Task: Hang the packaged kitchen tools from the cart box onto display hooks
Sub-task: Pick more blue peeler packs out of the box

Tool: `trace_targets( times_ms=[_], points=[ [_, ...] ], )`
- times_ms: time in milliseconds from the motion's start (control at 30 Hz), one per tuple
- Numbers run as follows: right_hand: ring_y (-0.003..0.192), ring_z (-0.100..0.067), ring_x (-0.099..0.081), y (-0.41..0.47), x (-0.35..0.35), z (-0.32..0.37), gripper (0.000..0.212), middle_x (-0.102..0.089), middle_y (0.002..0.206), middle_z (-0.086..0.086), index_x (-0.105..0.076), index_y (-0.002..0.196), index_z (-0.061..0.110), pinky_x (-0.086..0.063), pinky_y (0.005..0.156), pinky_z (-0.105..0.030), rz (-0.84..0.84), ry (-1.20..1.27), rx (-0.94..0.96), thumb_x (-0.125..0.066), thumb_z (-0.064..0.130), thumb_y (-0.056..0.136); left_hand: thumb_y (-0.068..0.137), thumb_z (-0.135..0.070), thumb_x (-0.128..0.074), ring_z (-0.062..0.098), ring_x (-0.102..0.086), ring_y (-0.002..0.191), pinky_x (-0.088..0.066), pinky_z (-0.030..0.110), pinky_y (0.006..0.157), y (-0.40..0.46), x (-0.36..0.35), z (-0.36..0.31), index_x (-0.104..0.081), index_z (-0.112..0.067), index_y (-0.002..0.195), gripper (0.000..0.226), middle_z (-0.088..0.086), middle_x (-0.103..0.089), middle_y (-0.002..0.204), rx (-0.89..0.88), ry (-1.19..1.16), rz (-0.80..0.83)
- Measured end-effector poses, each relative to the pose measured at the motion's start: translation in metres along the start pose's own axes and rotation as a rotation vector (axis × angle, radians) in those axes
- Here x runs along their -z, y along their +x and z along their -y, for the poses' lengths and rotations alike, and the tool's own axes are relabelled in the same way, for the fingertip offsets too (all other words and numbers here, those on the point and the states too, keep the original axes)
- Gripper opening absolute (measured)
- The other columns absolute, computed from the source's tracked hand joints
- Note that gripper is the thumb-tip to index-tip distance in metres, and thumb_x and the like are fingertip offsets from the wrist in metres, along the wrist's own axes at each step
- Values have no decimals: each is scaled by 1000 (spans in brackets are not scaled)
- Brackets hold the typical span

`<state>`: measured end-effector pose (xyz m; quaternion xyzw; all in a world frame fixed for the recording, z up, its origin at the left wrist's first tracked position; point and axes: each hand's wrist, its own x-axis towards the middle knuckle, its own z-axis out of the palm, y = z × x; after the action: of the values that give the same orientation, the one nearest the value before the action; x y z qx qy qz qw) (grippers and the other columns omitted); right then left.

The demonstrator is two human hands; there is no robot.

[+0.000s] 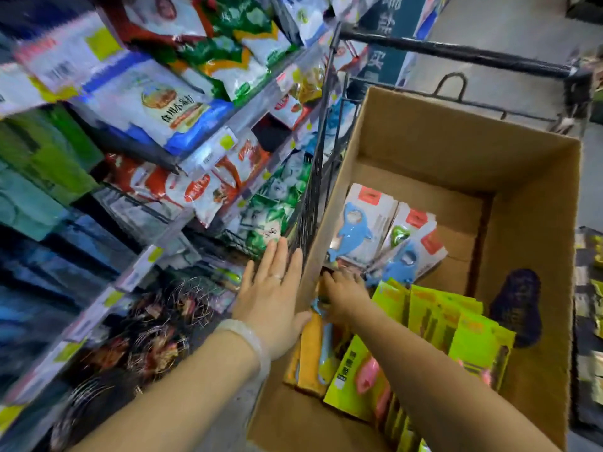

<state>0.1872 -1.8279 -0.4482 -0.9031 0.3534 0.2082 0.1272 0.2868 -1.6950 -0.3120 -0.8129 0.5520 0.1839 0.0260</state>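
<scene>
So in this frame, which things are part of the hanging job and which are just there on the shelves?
Part of the job:
- cardboard box
- blue shark-shaped tool packs
- green packs
- orange packs
- right hand, reaching into the box among the packs
- left hand, flat against the box's outer wall

Just lying about:
- bagged food on the shelves
- wire whisks
- dark item in the box
</scene>
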Motion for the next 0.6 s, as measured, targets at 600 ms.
trace_targets(
  times_ms=[600],
  points=[
    [86,-24,-51,-46,158,-43,32,-58,96,-14,-53,95,10,-38,70,-31,-78,206,155,-75,15,73,81,-61,-55,21,24,143,5,41,117,6,14,-26,18,-12,147,109,6,26,155,-16,-50,6]
  ],
)
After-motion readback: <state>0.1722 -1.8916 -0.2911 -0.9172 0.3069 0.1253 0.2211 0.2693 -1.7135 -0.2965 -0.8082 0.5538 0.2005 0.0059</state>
